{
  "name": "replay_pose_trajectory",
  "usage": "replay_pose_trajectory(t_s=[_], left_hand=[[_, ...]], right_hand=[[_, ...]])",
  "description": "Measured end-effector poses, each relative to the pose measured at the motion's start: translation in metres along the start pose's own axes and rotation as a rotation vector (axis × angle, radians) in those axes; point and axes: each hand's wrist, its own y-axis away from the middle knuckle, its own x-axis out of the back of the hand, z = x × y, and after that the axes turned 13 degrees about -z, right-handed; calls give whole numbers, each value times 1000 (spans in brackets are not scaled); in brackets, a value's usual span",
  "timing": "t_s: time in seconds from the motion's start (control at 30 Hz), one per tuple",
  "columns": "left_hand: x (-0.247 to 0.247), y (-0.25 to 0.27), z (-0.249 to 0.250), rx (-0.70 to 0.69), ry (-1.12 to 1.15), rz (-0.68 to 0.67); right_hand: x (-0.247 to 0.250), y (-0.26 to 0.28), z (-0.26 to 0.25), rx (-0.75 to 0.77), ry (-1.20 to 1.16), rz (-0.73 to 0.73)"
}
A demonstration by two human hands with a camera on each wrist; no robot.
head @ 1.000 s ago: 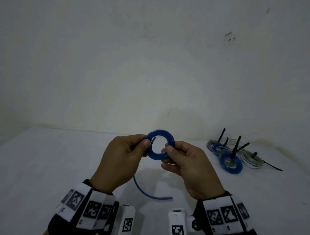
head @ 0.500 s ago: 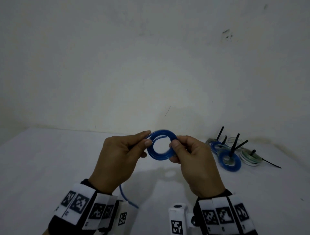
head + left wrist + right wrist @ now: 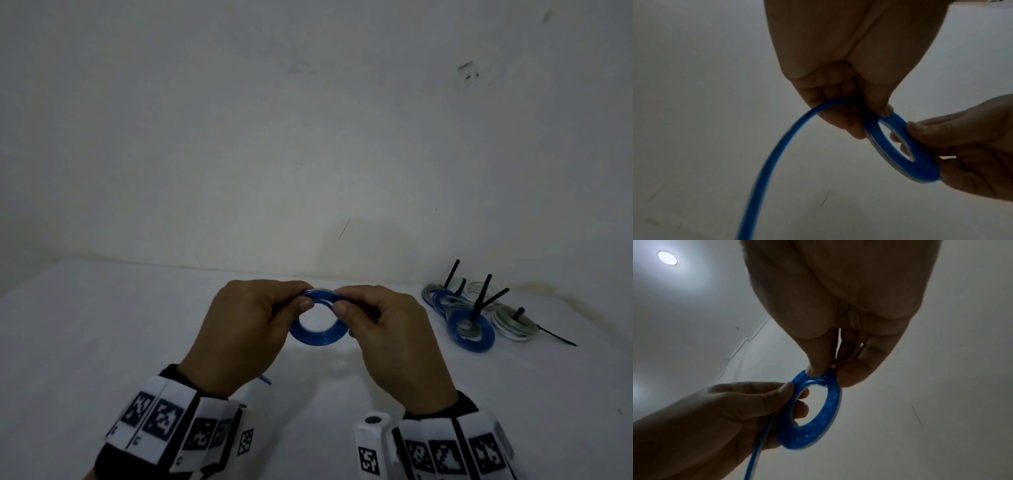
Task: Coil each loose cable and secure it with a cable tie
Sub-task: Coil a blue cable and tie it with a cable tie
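A blue cable coil (image 3: 317,334) hangs in the air between both hands, above the white table (image 3: 102,342). My left hand (image 3: 246,329) pinches the coil's left upper edge with thumb and fingers. My right hand (image 3: 383,329) pinches its right upper edge. The coil (image 3: 906,149) shows as a flat ring in the left wrist view, with a loose tail (image 3: 772,162) running down out of my left hand (image 3: 855,91). In the right wrist view the ring (image 3: 816,415) sits under my right hand (image 3: 830,353), the tail (image 3: 754,451) trailing below.
Several coiled cables, blue (image 3: 471,330) and whitish (image 3: 513,323), lie at the table's back right, each with a black cable tie (image 3: 481,296) sticking up. A white wall (image 3: 308,137) rises behind the table. The tail's end (image 3: 265,379) shows under my left wrist.
The coil has tipped from upright to nearly flat and come closer. Both hands shifted their pinch to its upper edge. The loose tail on the table has shortened and slid under my left wrist.
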Motion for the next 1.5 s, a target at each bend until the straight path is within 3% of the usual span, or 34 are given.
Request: replay_pose_trajectory(t_s=[0.23,0.33,0.4,0.53,0.67,0.77,0.9,1.13,1.2,1.37,1.43,1.5], left_hand=[[-12,0,5,82,194,123],[-14,-1,4,163,275,141],[-10,-2,1,205,325,117],[-2,1,-5,143,86,13],[-9,0,-2,37,42,-21],[-13,0,-6,51,79,116],[-12,1,-11,82,89,119],[-15,-1,-2,197,396,99],[-13,0,-8,207,295,108],[-10,3,-10,91,-48,22],[-11,2,-8,87,-26,45],[-12,1,-5,136,61,122]], right_hand=[[-6,-2,4,-78,-288,151],[-18,-4,3,-178,-467,108],[-19,-4,4,-236,-547,6],[-12,0,7,-169,-170,-170],[-10,2,1,16,-3,-85],[-8,-1,5,-31,-163,32],[-7,-5,5,-120,-485,123],[-22,-4,0,-209,-733,54],[-23,-3,1,-226,-668,-23],[-13,1,5,-78,-30,-24],[-12,1,6,-36,-27,27],[-12,0,7,-55,-171,70]])
